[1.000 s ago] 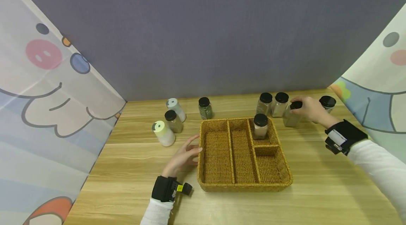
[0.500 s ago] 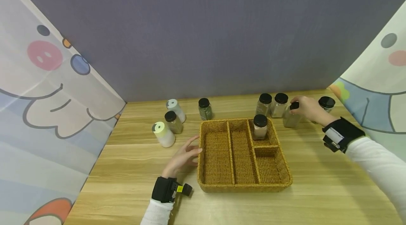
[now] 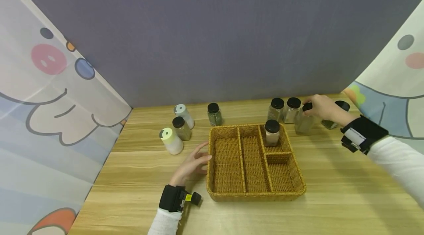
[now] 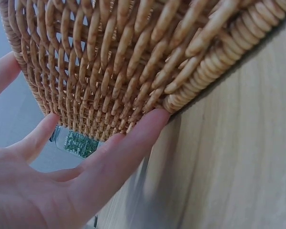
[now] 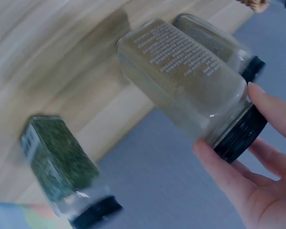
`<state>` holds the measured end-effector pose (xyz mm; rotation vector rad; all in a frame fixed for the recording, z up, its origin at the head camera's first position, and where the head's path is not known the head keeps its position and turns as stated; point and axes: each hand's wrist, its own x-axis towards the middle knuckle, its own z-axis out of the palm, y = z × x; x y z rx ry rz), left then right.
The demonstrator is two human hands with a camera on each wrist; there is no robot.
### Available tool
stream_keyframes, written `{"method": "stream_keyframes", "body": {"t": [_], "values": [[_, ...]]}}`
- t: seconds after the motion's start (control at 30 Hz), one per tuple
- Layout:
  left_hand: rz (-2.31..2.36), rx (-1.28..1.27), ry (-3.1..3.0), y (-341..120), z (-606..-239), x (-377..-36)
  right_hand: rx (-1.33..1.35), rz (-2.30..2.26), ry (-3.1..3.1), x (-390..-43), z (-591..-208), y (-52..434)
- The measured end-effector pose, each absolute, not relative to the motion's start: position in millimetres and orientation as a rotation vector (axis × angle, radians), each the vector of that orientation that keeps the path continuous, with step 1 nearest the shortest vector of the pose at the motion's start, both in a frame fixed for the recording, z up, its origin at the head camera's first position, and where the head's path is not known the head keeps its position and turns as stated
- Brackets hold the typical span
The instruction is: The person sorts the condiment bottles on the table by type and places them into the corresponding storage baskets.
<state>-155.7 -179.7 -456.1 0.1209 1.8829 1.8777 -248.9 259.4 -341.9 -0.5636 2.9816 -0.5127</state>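
Observation:
My right hand (image 3: pixel 310 107) grips the black lid of a clear spice jar (image 3: pixel 303 122) with pale contents, just right of the basket's far corner. In the right wrist view the fingers (image 5: pixel 224 171) curl round the lid of this jar (image 5: pixel 181 81); it leans, and I cannot tell whether its base touches the table. The woven wicker basket (image 3: pixel 212 176) has several compartments. One pinkish jar (image 3: pixel 272 132) stands in its far right compartment. My left hand (image 3: pixel 195 159) lies open against the basket's left wall, and its fingers (image 4: pixel 124 148) touch the weave (image 4: pixel 133 57).
Two black-lidded jars (image 3: pixel 276 109) (image 3: pixel 293 109) stand behind the basket. A green-herb jar (image 3: pixel 332 121) sits behind my right hand. Another green jar (image 3: pixel 214 113), a white bottle (image 3: pixel 183 114), a small jar (image 3: pixel 181 127) and a yellowish bottle (image 3: pixel 170 140) stand at left. Curtains flank the table.
My right hand has risen slightly and drawn back with the jar's lid in its grip, tilting the jar. The left hand and the basket have not moved.

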Motion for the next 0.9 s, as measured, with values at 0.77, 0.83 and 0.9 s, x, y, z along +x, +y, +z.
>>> {"method": "stream_keyframes", "body": {"t": [0.77,0.83,0.9], "values": [[1.902,0.092,1.853,-177,-451,-156,-0.677,-0.394,2.987,-257,-275,228],[1.906,0.084,1.851,-177,-451,-155,-0.699,-0.390,2.984,-258,-272,224],[1.910,0.078,1.850,-177,-451,-155,-0.711,-0.396,2.973,-260,-269,219]]}}
